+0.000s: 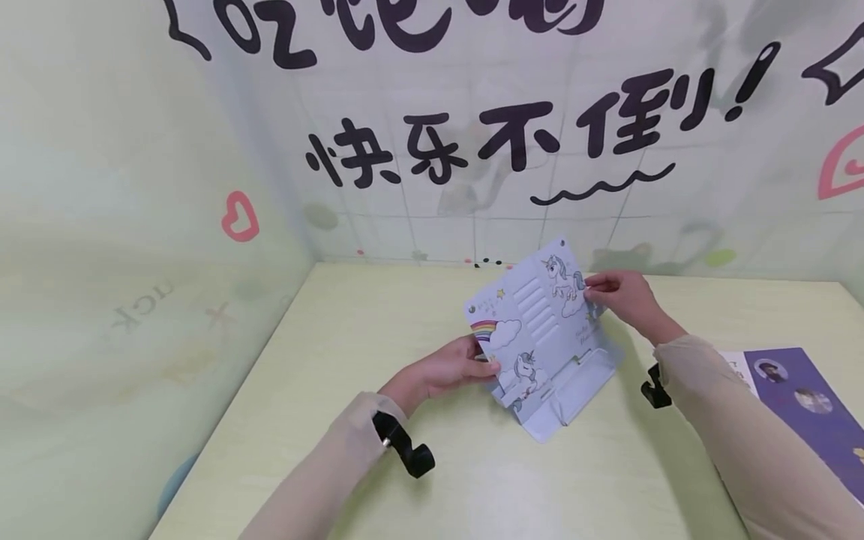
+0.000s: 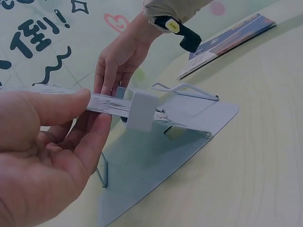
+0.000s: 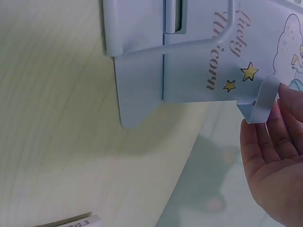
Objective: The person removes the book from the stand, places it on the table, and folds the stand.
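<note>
A pale blue book stand [image 1: 533, 307], printed with unicorns, a rainbow and stars, has its panel tilted up above a flat base on the table. My left hand [image 1: 442, 369] holds the panel's left edge. In the left wrist view, thumb and fingers of the left hand [image 2: 52, 151] pinch that edge beside a white folded clip [image 2: 141, 111]. My right hand [image 1: 624, 298] grips the opposite edge. The right wrist view has the right hand [image 3: 279, 151] with its thumb on the panel's edge and fingers behind a small bent side tab [image 3: 265, 100]. Wire page holders [image 2: 189, 88] stick out near the base.
A purple-and-white book [image 1: 803, 405] lies on the table to the right, partly under the right forearm. The pale wooden table [image 1: 283, 420] meets a printed curtain [image 1: 432, 232] at the back and left. Each wrist carries a black camera mount [image 1: 408, 448].
</note>
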A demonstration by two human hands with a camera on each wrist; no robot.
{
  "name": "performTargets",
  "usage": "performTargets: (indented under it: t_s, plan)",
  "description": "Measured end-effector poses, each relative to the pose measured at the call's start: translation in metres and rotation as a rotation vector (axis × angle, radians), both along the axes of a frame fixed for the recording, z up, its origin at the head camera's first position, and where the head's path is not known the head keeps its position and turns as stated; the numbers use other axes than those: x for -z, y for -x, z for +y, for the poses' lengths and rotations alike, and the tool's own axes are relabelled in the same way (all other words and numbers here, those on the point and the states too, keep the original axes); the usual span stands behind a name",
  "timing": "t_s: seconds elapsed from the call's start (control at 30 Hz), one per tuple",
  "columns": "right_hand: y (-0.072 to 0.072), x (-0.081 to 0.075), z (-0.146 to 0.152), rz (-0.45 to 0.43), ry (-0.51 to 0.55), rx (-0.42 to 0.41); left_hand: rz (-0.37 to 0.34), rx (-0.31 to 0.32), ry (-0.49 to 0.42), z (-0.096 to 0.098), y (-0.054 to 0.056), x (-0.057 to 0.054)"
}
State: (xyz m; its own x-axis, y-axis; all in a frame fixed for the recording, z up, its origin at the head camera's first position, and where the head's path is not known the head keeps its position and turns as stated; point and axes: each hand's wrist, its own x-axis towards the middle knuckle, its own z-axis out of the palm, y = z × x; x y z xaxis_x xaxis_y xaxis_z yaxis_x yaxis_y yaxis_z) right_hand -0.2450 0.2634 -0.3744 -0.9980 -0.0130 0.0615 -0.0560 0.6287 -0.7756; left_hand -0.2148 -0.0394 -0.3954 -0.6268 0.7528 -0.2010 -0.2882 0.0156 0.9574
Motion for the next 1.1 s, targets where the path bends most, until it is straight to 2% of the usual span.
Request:
performTargets:
  t_s: [0.23, 0.4, 0.5, 0.8, 0.93, 1.1]
  plan:
    - [-0.014, -0.008, 0.003, 0.028, 0.007, -0.019, -0.026, -0.017, -0.022, 0.000, -0.002, -0.004]
    - [-0.035, -0.009, 0.003, 0.091, 0.008, -0.019, -0.036, -0.031, -0.016, -0.002, -0.001, -0.005]
    - [-0.049, -0.006, 0.001, 0.105, 0.035, -0.052, -0.041, -0.036, -0.016, -0.002, -0.002, -0.004]
    - [-0.086, 0.006, -0.018, -0.020, 0.038, -0.160, -0.069, -0.055, -0.028, -0.002, -0.003, -0.003]
    - [-0.095, 0.017, -0.028, -0.081, 0.077, -0.188, -0.064, -0.053, -0.036, -0.002, -0.004, -0.001]
    - [-0.098, 0.030, -0.037, -0.114, 0.164, -0.193, -0.049, -0.042, -0.050, 0.000, -0.006, 0.002]
